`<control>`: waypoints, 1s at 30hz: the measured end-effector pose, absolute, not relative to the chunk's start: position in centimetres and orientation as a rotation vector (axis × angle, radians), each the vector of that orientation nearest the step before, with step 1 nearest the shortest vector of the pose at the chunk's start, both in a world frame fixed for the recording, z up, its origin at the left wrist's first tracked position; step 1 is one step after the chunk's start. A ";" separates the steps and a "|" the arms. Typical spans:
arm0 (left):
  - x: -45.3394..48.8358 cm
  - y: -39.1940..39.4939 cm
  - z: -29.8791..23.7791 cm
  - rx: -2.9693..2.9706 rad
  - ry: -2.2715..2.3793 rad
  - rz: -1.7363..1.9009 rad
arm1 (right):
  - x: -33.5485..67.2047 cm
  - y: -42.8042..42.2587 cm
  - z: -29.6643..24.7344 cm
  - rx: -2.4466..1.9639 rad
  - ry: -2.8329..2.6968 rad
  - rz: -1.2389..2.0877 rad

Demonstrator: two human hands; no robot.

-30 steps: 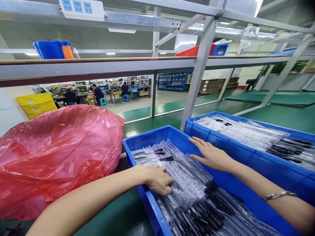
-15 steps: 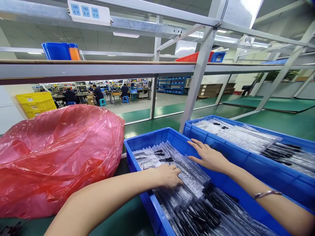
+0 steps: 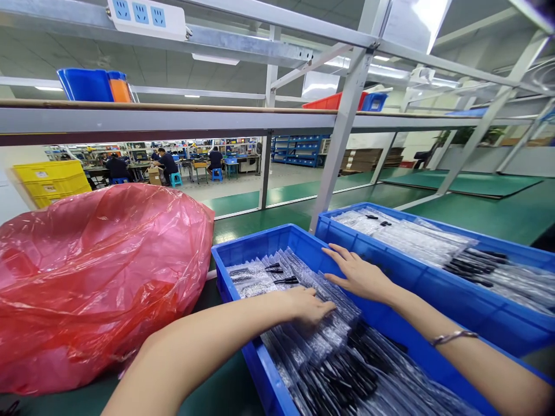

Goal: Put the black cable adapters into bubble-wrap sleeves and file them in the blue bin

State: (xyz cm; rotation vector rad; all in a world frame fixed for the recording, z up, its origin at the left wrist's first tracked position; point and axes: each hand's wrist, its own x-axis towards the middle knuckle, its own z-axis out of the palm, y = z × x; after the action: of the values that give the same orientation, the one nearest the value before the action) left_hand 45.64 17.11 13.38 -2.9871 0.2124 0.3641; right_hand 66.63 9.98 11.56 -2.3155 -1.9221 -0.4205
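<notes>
My left hand (image 3: 309,306) lies on clear plastic bags (image 3: 299,341) packed in rows inside a blue bin (image 3: 243,245). Its fingers are apart and rest on the bags' tops; their undersides are hidden. Over the bin's right side, my right hand (image 3: 361,276) is spread, fingers stretched toward the wall and the bags beside it. Neither hand visibly grips a bag. Black slim parts (image 3: 347,372), perhaps cable ends, show through the bags nearest me, and two small black pieces (image 3: 286,280) show farther back.
A second blue bin (image 3: 433,283) with similar bags (image 3: 416,240) stands against the first on the right. A large red plastic bag (image 3: 104,277) bulges at the left. A metal frame post (image 3: 342,133) and shelf (image 3: 173,120) rise beyond the bins. Several people sit at distant benches.
My left hand has slid slightly right across the bags, its fingers now more extended. The right hand keeps its spread pose by the bin wall. The whole view has shifted a little.
</notes>
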 end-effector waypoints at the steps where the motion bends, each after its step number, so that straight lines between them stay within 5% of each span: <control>1: 46.1 17.0 13.1 -2.979 0.202 0.370 | 66.6 10.0 11.6 -2.312 -1.924 -0.420; 30: 53.6 14.6 9.9 -2.892 -0.005 0.311 | 66.0 9.9 13.1 -2.329 -1.911 -0.278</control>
State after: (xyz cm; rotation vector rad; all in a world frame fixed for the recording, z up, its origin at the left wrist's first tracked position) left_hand 53.59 14.63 9.86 -2.8919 -0.0054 0.3112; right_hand 66.01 9.87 13.14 -2.3289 -1.9108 -0.2783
